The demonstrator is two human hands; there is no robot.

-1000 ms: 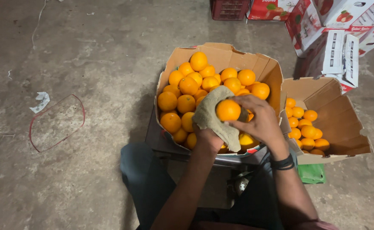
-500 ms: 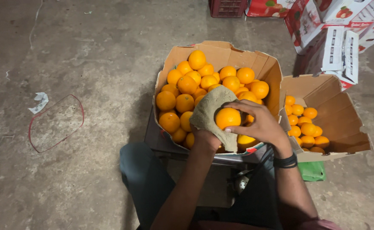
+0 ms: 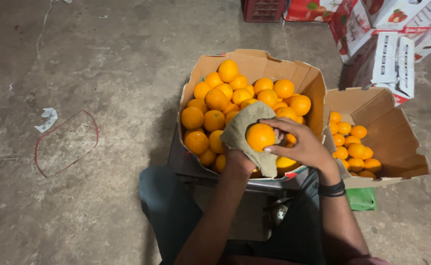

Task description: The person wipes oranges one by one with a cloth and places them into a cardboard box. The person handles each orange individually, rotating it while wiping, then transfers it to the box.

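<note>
We hold one orange over the near edge of the big box, with the pile of oranges behind it at 12 o'clock. Our left hand sits under a grey-green cloth that wraps the fruit's left and lower side, closed around cloth and orange together. Our right hand, a dark band at its wrist, curls over the orange from 3 o'clock, fingertips touching its skin. A second box at 3 o'clock (only partly filled) holds smaller oranges. Red and white cartons stand at 1 o'clock on the concrete floor; a red wire loop lies at 9 o'clock
</note>
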